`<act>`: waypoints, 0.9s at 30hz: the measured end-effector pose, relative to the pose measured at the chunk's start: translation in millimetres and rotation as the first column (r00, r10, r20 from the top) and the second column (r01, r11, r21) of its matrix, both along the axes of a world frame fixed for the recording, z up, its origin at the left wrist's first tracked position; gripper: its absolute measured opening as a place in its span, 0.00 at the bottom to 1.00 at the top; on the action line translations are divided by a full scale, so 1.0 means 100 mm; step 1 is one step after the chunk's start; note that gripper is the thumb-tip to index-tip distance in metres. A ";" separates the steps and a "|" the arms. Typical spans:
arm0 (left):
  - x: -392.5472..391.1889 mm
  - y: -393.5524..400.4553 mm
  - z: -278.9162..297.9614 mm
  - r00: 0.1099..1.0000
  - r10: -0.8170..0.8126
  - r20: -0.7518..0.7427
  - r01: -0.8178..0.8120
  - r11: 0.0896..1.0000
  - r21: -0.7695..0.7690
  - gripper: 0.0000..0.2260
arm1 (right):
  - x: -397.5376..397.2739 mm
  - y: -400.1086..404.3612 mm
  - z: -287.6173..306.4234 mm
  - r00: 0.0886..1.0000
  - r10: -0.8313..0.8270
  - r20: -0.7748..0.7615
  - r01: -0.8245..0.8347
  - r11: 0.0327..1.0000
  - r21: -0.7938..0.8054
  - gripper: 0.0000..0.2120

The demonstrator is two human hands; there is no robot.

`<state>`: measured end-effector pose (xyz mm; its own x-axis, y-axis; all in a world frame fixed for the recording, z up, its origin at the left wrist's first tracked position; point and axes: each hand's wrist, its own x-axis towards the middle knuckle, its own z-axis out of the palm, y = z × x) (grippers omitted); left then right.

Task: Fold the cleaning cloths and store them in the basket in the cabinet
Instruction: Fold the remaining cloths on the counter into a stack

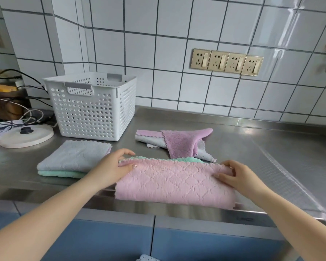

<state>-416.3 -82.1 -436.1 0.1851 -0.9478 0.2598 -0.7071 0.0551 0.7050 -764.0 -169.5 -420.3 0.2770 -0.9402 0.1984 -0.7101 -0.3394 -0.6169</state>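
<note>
Left hand (pixel 119 164) pinches the far-left corner of the pink cloth (pixel 174 182), thumb on top, fingers curled over the scalloped edge. Right hand (pixel 237 175) pinches the far-right corner the same way. Cloth looks folded once already, with a mint cloth (pixel 188 159) peeking out from under its far edge; can't tell if that's its reverse side or a separate piece.

Pink cloth lies at the front of the bench (pixel 252 147), near edge hanging a bit over the lip. Pull it back onto the steel before the next fold, or the overhang will likely drag it skew.

For the fold itself:
- keep both pinches level and the edge taut between them
- match scalloped edges corner to corner before you let go
- flatten from the crease outward with a flat palm; the pile looks thick and will probably spring back

Folded stack (pixel 73 161), grey over mint, sits just left of your left hand. Aim for that footprint so the pieces stack square.

Unfolded purple-and-grey cloth (pixel 179 143) lies beyond, near the wall; that one's still to do.

White basket (pixel 90 108) stands on the bench behind the stack, not yet in the cabinet. Can't see the bottom clearly through the holes.
</note>
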 end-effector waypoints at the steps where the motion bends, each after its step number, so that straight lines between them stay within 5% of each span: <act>1: 0.00 -0.09 0.00 1.000 0.020 0.013 -0.020 1.000 0.009 0.13 | 0.04 -0.06 -0.01 1.000 -0.017 0.000 0.017 1.000 0.006 0.12; 21: 0.11 -0.79 -0.02 0.929 0.048 0.368 -0.138 0.965 0.221 0.32 | 0.22 -0.76 -0.12 0.995 -0.075 -0.066 0.088 0.974 0.211 0.22; 24: 0.04 -0.72 0.17 0.859 0.091 0.504 -0.163 0.981 0.101 0.30 | 0.24 -0.72 0.01 0.968 -0.151 -0.203 0.151 0.988 -0.015 0.22; 27: -0.22 -0.62 0.30 0.793 0.068 0.605 -0.103 0.994 0.024 0.23 | 0.50 -0.47 0.14 0.972 -0.084 -0.220 0.034 0.974 -0.222 0.19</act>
